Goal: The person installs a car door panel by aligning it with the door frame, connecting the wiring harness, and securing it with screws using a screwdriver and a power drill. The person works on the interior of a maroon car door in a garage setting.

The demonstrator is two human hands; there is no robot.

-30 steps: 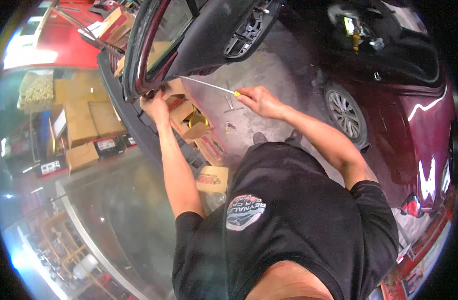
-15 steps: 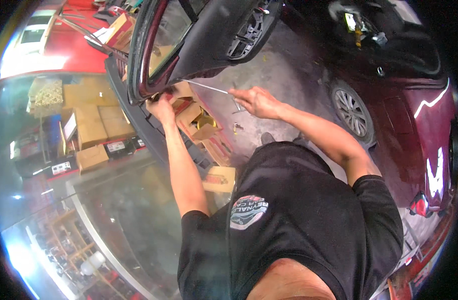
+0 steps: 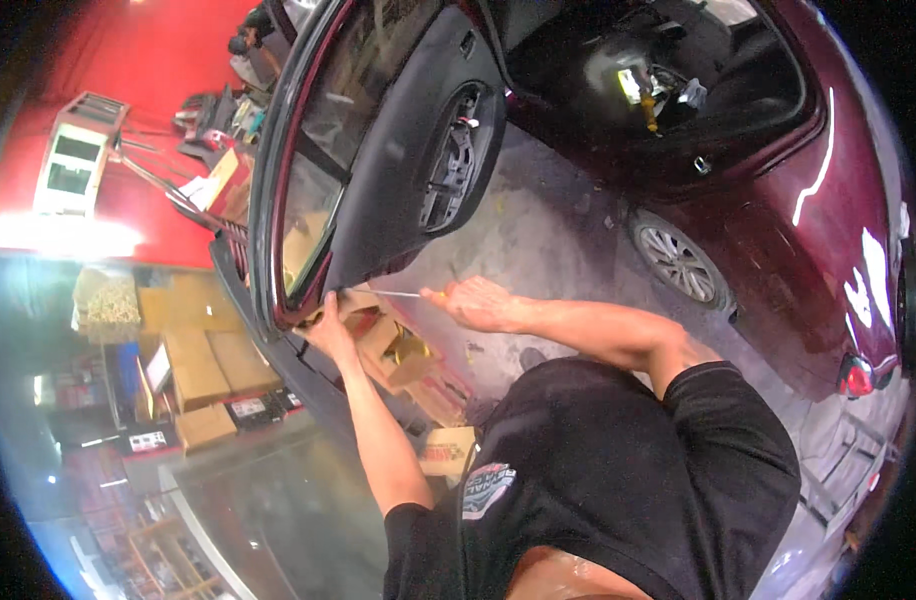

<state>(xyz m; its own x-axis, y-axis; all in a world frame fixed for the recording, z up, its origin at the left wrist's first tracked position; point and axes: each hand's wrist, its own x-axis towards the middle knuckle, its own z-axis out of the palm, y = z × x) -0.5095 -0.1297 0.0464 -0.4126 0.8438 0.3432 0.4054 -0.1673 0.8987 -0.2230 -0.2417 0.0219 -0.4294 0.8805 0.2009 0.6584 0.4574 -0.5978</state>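
My right hand (image 3: pixel 478 303) is closed around the handle of a screwdriver. Its long thin metal shaft (image 3: pixel 393 293) points left, to the edge of the car door's black inner panel (image 3: pixel 393 180). At that same corner of the open dark red door, my left hand (image 3: pixel 330 328) grips the panel edge, thumb up and the other fingers partly hidden. The screwdriver's tip ends close to my left fingers, and I cannot tell whether it is under the panel. An opening in the panel bares a grey inner frame (image 3: pixel 446 178).
The dark red car body (image 3: pixel 778 250) with its rear wheel (image 3: pixel 676 258) stands to the right. Cardboard boxes (image 3: pixel 403 350) lie on the floor below the door. A dark bumper-like part (image 3: pixel 288 360) and a glass surface (image 3: pixel 288 510) are at the left.
The view has tilted, so the door and car sit lower and further left. The screwdriver now lies nearly level instead of sloping down to the right. Both hands stay at the door corner.
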